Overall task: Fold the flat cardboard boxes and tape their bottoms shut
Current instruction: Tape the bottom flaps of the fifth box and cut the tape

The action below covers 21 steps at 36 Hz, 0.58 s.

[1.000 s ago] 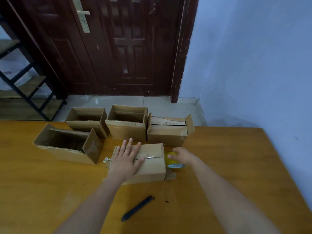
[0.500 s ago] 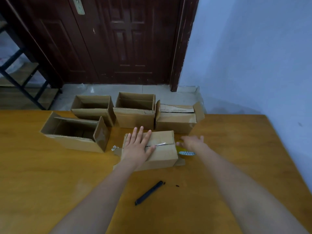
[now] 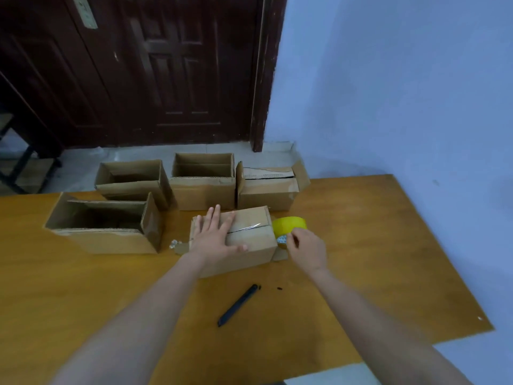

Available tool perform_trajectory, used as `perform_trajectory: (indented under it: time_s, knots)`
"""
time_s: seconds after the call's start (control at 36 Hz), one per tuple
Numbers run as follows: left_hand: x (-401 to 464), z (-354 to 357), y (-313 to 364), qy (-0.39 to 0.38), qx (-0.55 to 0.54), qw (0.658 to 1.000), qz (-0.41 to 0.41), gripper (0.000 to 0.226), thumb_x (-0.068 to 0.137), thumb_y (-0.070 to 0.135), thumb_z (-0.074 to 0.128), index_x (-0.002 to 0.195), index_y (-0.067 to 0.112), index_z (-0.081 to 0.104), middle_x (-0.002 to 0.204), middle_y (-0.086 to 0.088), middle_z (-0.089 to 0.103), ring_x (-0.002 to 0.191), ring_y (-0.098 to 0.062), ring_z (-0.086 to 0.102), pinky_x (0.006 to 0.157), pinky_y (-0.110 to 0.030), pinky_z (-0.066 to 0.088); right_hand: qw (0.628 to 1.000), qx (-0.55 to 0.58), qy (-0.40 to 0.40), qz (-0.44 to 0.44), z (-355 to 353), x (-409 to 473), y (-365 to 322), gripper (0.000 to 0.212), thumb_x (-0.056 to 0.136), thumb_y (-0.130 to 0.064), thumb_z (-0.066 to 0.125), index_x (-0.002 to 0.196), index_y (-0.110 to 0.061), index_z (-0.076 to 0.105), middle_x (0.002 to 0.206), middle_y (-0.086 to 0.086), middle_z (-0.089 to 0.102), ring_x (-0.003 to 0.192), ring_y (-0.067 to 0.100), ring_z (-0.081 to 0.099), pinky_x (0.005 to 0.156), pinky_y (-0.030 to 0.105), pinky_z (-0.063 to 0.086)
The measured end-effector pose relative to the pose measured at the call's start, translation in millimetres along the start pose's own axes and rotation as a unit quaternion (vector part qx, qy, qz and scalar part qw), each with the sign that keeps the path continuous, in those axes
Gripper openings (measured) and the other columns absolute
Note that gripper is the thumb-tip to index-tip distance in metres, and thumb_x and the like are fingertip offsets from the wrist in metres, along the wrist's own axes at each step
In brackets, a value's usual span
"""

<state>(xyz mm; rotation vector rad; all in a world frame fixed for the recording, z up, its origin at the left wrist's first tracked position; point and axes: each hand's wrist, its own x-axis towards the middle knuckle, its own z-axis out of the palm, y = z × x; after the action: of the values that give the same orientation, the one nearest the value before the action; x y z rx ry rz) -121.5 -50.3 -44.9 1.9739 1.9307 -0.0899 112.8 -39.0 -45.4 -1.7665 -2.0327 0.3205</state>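
the left hand (image 3: 215,237) lies flat, fingers straight and spread, on top of a cardboard box (image 3: 249,240) that sits bottom-up near the middle of the wooden desk (image 3: 374,245), a strip of clear tape along its seam. the right hand (image 3: 305,250) curls its fingers round a yellow tape roll (image 3: 290,225) touching the box's right end. four open boxes (image 3: 202,180) stand behind and to the left. a dark pen-like tool (image 3: 238,305) lies on the desk nearer the person.
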Motion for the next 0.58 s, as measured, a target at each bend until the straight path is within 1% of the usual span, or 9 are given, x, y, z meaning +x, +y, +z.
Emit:
perform_trajectory:
  time_s: [0.03, 0.06, 0.14, 0.19, 0.25, 0.31, 0.44, 0.5, 0.58]
  knots:
    - [-0.2, -0.2, 0.5, -0.002, -0.001, 1.0, -0.001, 0.099, 0.076, 0.082, 0.034, 0.15, 0.034, -0.01, 0.156, -0.007, -0.023, 0.143, -0.023, -0.023, 0.112, -0.044, -0.018, 1.0, -0.01, -0.003, -0.007, 3.8, -10.9, -1.0, 0.027, 0.085, -0.023, 0.048, 0.059, -0.02, 0.042, 0.058, 0.005, 0.055, 0.055, 0.026, 0.054, 0.05, 0.023, 0.024]
    - [0.1, -0.3, 1.2, -0.003, -0.001, 1.0, -0.001, 0.099, 0.076, 0.082, 0.035, 0.15, 0.034, -0.01, 0.156, -0.007, -0.023, 0.143, -0.023, -0.022, 0.113, -0.044, -0.017, 0.999, -0.025, -0.04, -0.015, 8.7, -21.6, -2.4, 0.027, 0.087, -0.023, 0.048, 0.06, -0.02, 0.042, 0.06, 0.006, 0.055, 0.056, 0.026, 0.056, 0.05, 0.023, 0.024]
    - [2.0, -1.4, 0.8, -0.011, -0.004, 1.0, -0.002, 0.099, 0.076, 0.081, 0.038, 0.149, 0.034, -0.01, 0.157, -0.007, -0.021, 0.144, -0.024, -0.021, 0.113, -0.044, -0.016, 0.968, -0.072, -0.237, -0.04, 31.8, -45.7, -5.7, 0.022, 0.094, -0.028, 0.044, 0.08, -0.014, 0.053, 0.09, 0.009, 0.062, 0.086, 0.026, 0.06, 0.061, 0.03, 0.036]
    - [3.0, -3.0, -1.4, -0.019, -0.017, 1.0, 0.002, 0.098, 0.077, 0.078, 0.04, 0.149, 0.035, -0.009, 0.157, -0.007, -0.02, 0.144, -0.024, -0.02, 0.113, -0.044, -0.015, 0.936, -0.081, -0.336, -0.063, 45.9, -55.0, -11.1, 0.027, 0.093, -0.029, 0.043, 0.112, -0.018, 0.06, 0.121, 0.006, 0.057, 0.115, 0.024, 0.052, 0.084, 0.033, 0.046]
    - [3.9, -4.1, -3.2, -0.025, -0.025, 0.999, 0.008, 0.096, 0.079, 0.076, 0.042, 0.149, 0.035, -0.008, 0.158, -0.007, -0.019, 0.144, -0.024, -0.02, 0.113, -0.044, -0.015, 0.908, -0.091, -0.395, -0.102, 58.7, -61.8, -16.5, 0.043, 0.092, -0.027, 0.047, 0.135, -0.023, 0.048, 0.143, 0.002, 0.04, 0.134, 0.022, 0.036, 0.102, 0.038, 0.04]
    - [4.8, -4.9, -4.0, -0.027, -0.027, 0.999, 0.007, 0.096, 0.079, 0.075, 0.044, 0.15, 0.035, -0.007, 0.158, -0.007, -0.018, 0.144, -0.024, -0.019, 0.114, -0.045, -0.014, 0.889, -0.114, -0.42, -0.145, 69.5, -66.4, -20.3, 0.051, 0.092, -0.026, 0.051, 0.142, -0.024, 0.04, 0.146, 0.0, 0.032, 0.138, 0.022, 0.024, 0.108, 0.039, 0.033]
    - [4.3, -5.0, -2.3, -0.026, -0.029, 0.999, 0.001, 0.095, 0.08, 0.073, 0.046, 0.15, 0.034, -0.006, 0.158, -0.006, -0.017, 0.144, -0.024, -0.019, 0.113, -0.043, -0.016, 0.869, -0.163, -0.423, -0.196, 89.0, -75.4, -27.0, 0.05, 0.096, -0.018, 0.048, 0.144, -0.023, 0.036, 0.149, 0.004, 0.023, 0.137, 0.026, 0.018, 0.108, 0.042, 0.03]
    - [4.1, -5.1, -2.4, -0.026, -0.03, 0.999, -0.001, 0.095, 0.08, 0.073, 0.046, 0.15, 0.035, -0.006, 0.158, -0.005, -0.017, 0.144, -0.023, -0.019, 0.112, -0.043, -0.017, 0.866, -0.185, -0.404, -0.229, 92.9, -78.3, -28.7, 0.042, 0.097, -0.008, 0.044, 0.138, -0.016, 0.043, 0.149, 0.008, 0.026, 0.137, 0.03, 0.023, 0.108, 0.042, 0.03]
    - [3.5, -4.2, -2.5, -0.026, -0.027, 0.999, -0.002, 0.094, 0.081, 0.072, 0.046, 0.15, 0.035, -0.006, 0.158, -0.006, -0.019, 0.144, -0.024, -0.021, 0.112, -0.042, -0.018, 0.863, -0.191, -0.38, -0.273, 94.1, -81.4, -26.9, 0.03, 0.096, -0.009, 0.047, 0.126, -0.009, 0.05, 0.138, 0.011, 0.041, 0.127, 0.031, 0.038, 0.105, 0.04, 0.03]
